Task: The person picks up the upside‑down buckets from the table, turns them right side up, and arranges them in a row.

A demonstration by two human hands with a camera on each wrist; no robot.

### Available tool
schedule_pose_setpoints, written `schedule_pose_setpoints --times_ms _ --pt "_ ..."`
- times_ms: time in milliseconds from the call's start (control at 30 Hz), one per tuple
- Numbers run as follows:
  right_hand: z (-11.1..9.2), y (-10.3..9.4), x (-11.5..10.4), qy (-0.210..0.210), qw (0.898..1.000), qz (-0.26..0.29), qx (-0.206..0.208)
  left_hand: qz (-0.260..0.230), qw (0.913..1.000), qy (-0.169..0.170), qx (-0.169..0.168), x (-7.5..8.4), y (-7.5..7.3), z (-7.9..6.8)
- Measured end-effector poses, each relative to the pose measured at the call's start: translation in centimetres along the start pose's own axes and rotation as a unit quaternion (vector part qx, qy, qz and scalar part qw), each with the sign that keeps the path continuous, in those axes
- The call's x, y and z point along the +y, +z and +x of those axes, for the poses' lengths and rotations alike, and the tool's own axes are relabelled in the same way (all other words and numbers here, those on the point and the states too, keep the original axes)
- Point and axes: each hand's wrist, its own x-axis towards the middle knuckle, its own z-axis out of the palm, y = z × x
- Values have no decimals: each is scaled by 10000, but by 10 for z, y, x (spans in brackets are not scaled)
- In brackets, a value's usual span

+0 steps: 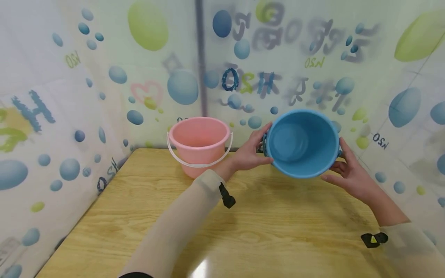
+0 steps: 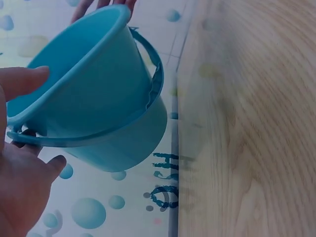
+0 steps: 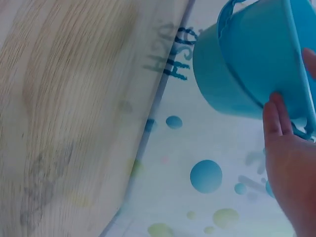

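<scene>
A blue bucket (image 1: 292,143) is held up above the wooden table, tilted so its mouth faces me. My left hand (image 1: 247,155) grips the rim on its left, thumb over the edge and fingers on the outer wall. On the opposite side my right hand (image 1: 354,179) holds the rim between thumb and fingers. Its fingers lie along the outside of the bucket (image 3: 247,64) in the right wrist view. The bucket's blue handle (image 2: 94,139) hangs down around its body in the left wrist view.
A pink bucket (image 1: 189,154) with a white handle (image 1: 198,165) stands upright on the wooden table (image 1: 278,231), left of the blue one and beside my left wrist. Walls covered with printed bubbles and letters (image 1: 265,82) close off the table's back and both sides.
</scene>
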Motion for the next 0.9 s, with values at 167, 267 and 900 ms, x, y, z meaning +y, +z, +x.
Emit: schedule_pose_setpoints --times_ms 167,267,900 --pt "0 0 3 38 9987 -472 169 31 9997 175 -187 -2 -4 -2" --pt "0 -1 2 18 9929 -1117 415 108 9996 175 -187 -5 -6 -3" --pt "-4 -14 11 62 9747 2168 -545 -941 9888 -1149 148 -8 2 0"
